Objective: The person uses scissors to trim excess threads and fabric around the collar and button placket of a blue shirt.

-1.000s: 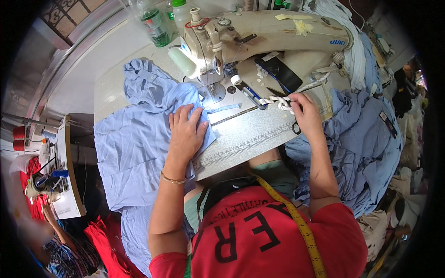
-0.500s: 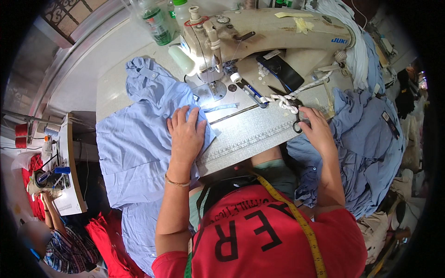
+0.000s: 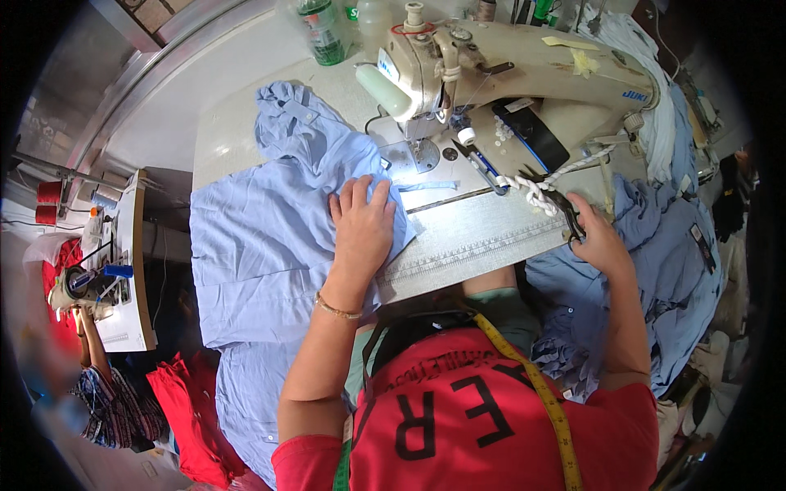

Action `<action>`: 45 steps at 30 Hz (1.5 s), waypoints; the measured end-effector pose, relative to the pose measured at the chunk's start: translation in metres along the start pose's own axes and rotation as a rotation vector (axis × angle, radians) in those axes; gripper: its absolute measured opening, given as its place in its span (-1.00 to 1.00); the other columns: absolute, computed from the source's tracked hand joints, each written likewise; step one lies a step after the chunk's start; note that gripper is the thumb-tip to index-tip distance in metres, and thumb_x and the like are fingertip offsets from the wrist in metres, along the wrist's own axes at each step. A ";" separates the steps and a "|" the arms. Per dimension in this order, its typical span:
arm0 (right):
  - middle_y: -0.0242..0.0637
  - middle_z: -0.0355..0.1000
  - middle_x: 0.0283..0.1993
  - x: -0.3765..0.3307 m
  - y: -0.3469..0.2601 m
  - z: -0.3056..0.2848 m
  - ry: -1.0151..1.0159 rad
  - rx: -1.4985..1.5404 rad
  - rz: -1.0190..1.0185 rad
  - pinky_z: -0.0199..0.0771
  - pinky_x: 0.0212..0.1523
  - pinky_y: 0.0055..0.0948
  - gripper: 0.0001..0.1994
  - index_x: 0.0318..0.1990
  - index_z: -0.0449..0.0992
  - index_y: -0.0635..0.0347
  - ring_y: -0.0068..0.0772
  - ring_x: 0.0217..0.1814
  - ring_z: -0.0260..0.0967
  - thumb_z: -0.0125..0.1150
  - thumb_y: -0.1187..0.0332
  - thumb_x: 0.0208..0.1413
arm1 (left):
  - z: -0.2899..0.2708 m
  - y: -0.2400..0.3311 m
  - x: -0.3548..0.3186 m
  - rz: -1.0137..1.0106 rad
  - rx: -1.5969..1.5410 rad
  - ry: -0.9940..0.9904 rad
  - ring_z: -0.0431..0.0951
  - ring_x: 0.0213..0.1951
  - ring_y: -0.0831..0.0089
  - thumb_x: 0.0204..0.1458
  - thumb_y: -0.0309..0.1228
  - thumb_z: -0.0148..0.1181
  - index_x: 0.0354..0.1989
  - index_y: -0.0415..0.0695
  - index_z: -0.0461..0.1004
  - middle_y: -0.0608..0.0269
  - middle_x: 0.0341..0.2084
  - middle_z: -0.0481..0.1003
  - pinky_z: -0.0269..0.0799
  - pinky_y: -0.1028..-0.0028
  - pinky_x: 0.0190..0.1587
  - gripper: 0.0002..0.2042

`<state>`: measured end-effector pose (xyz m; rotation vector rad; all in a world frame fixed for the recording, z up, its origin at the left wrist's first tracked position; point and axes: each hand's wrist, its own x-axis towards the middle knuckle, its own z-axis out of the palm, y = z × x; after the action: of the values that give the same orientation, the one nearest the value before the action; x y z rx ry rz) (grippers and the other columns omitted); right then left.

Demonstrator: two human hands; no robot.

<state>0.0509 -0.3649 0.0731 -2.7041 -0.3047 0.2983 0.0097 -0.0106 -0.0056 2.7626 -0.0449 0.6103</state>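
Scissors (image 3: 566, 211) moved into the right hand (image 3: 602, 240), white rope (image 3: 535, 196) crowding their blades.

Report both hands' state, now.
Left hand: open, palm down on the light-blue garment, grasping nothing.
Right hand: closed, holding the black scissors by the handles.

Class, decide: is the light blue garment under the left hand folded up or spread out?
Mostly spread out: the light blue garment lies broad beneath the left hand, over the table, though its far end is bunched.
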 end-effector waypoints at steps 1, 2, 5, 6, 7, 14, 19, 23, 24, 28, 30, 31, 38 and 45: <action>0.07 0.35 -0.15 -0.001 0.006 0.005 0.039 -0.030 -0.051 0.32 -0.07 -0.20 -0.26 0.20 0.13 0.00 0.06 -0.08 0.33 0.05 0.64 -0.30 | 0.000 0.000 -0.001 0.001 -0.004 -0.002 0.21 0.09 0.07 -0.01 -0.36 0.09 -0.03 -0.09 0.35 0.10 -0.01 0.28 0.09 -0.08 0.10 -0.67; 0.08 0.35 -0.15 -0.001 0.018 0.011 0.082 -0.062 -0.103 0.32 -0.08 -0.19 -0.26 0.20 0.14 -0.01 0.06 -0.08 0.33 0.04 0.66 -0.30 | 0.001 0.000 0.000 0.003 -0.008 -0.001 0.21 0.10 0.07 -0.01 -0.36 0.09 -0.03 -0.09 0.35 0.10 -0.01 0.28 0.09 -0.08 0.10 -0.67; 0.06 0.36 -0.13 -0.004 0.032 0.009 0.117 -0.184 -0.145 0.34 -0.11 -0.17 -0.26 0.18 0.16 -0.02 0.07 -0.07 0.33 0.04 0.68 -0.31 | 0.001 0.000 0.001 0.005 -0.014 0.002 0.21 0.10 0.07 0.00 -0.37 0.08 -0.02 -0.10 0.34 0.10 -0.01 0.28 0.08 -0.08 0.09 -0.67; 0.06 0.36 -0.13 -0.006 0.033 0.006 0.113 -0.231 -0.139 0.34 -0.12 -0.16 -0.27 0.17 0.17 -0.02 0.08 -0.07 0.33 0.04 0.69 -0.31 | 0.001 0.000 0.002 0.006 -0.016 0.002 0.21 0.09 0.07 0.00 -0.37 0.09 -0.02 -0.10 0.34 0.10 -0.01 0.28 0.08 -0.09 0.09 -0.66; 0.04 0.37 -0.15 -0.009 0.029 -0.001 0.086 -0.274 -0.082 0.34 -0.14 -0.16 -0.27 0.17 0.18 -0.01 0.09 -0.09 0.33 0.04 0.69 -0.31 | 0.001 -0.001 0.002 0.010 -0.020 0.006 0.21 0.09 0.07 0.00 -0.37 0.09 -0.02 -0.10 0.34 0.10 -0.01 0.28 0.08 -0.08 0.10 -0.66; -0.28 0.29 -0.50 -0.063 0.045 -0.059 -0.150 -0.081 0.216 0.30 -0.39 -0.42 -0.30 0.13 0.23 0.02 -0.32 -0.41 0.35 0.17 0.64 -0.32 | 0.003 -0.016 0.014 -0.039 -0.246 -0.016 0.25 0.08 0.13 0.02 -0.41 0.05 0.00 -0.12 0.33 0.10 -0.04 0.31 0.01 -0.03 0.16 -0.67; -0.54 0.23 -0.49 -0.106 0.059 -0.065 -0.264 0.599 0.322 0.20 -0.44 -0.64 -0.27 0.11 0.27 0.22 -0.65 -0.43 0.25 0.42 0.52 -0.38 | -0.003 -0.026 0.019 -0.130 -0.510 -0.076 0.27 0.07 0.16 0.05 -0.46 0.02 0.02 -0.19 0.34 0.09 -0.04 0.36 0.11 0.37 0.15 -0.68; -0.49 0.29 -0.44 -0.098 0.033 -0.017 -0.339 0.898 0.094 0.26 -0.39 -0.60 -0.32 0.14 0.25 0.26 -0.64 -0.41 0.26 0.34 0.55 -0.26 | -0.001 -0.037 0.021 -0.117 -0.613 -0.117 0.30 0.07 0.18 0.02 -0.46 0.02 0.00 -0.16 0.34 0.14 -0.03 0.35 -0.07 0.19 0.23 -0.67; -0.51 0.28 -0.43 -0.088 0.008 -0.001 -0.360 0.937 0.092 0.23 -0.42 -0.61 -0.31 0.12 0.26 0.31 -0.66 -0.41 0.23 0.42 0.45 -0.26 | -0.003 -0.037 0.022 -0.102 -0.599 -0.131 0.31 0.07 0.18 0.01 -0.46 0.03 0.00 -0.17 0.34 0.15 -0.02 0.35 -0.06 0.20 0.23 -0.67; -0.35 0.35 -0.45 -0.044 -0.045 0.028 -0.144 0.408 -0.104 0.29 -0.38 -0.45 -0.46 0.02 0.32 0.09 -0.38 -0.41 0.34 0.33 0.50 -0.23 | -0.019 -0.042 0.025 -0.092 -0.692 -0.300 0.32 0.06 0.18 -0.05 -0.44 0.10 0.00 -0.17 0.34 0.16 0.01 0.33 -0.03 0.24 0.21 -0.63; -0.22 0.37 -0.43 -0.017 -0.068 0.024 -0.090 0.082 -0.163 0.32 -0.33 -0.30 -0.60 -0.16 0.31 0.07 -0.13 -0.38 0.37 0.29 0.45 -0.22 | -0.030 -0.044 0.023 -0.092 -0.714 -0.330 0.27 0.10 0.19 -0.06 -0.50 0.14 0.02 -0.18 0.33 0.12 0.03 0.30 0.08 0.34 0.18 -0.60; -0.21 0.38 -0.39 -0.008 -0.070 0.024 -0.084 0.045 -0.174 0.31 -0.31 -0.26 -0.63 -0.19 0.31 0.09 -0.10 -0.33 0.37 0.28 0.45 -0.21 | -0.034 -0.046 0.023 -0.090 -0.728 -0.346 0.24 0.12 0.19 -0.06 -0.52 0.15 0.04 -0.18 0.33 0.09 0.05 0.29 0.13 0.39 0.16 -0.59; -0.15 0.34 -0.27 0.045 -0.058 0.024 -0.139 -0.059 -0.306 0.30 -0.21 -0.27 -0.70 -0.30 0.28 0.21 -0.10 -0.18 0.32 0.20 0.58 -0.26 | -0.017 -0.048 -0.002 0.001 -0.250 -0.083 0.23 0.13 0.10 -0.09 -0.29 0.22 -0.01 -0.16 0.37 0.02 0.03 0.28 -0.04 0.05 0.20 -0.56; -0.16 0.38 -0.21 0.014 -0.116 0.089 -0.415 0.461 -0.661 0.26 -0.01 -0.27 -0.74 -0.24 0.46 0.26 -0.14 -0.07 0.30 0.18 0.26 0.00 | 0.003 -0.051 0.020 0.037 -0.332 -0.076 0.26 0.07 0.06 -0.07 -0.32 0.21 -0.03 -0.17 0.39 -0.01 0.02 0.30 0.05 0.21 0.16 -0.60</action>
<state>0.0221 -0.2248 0.0391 -1.9387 -1.0674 0.6303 0.0339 0.0376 -0.0150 2.4658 -0.1967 0.4597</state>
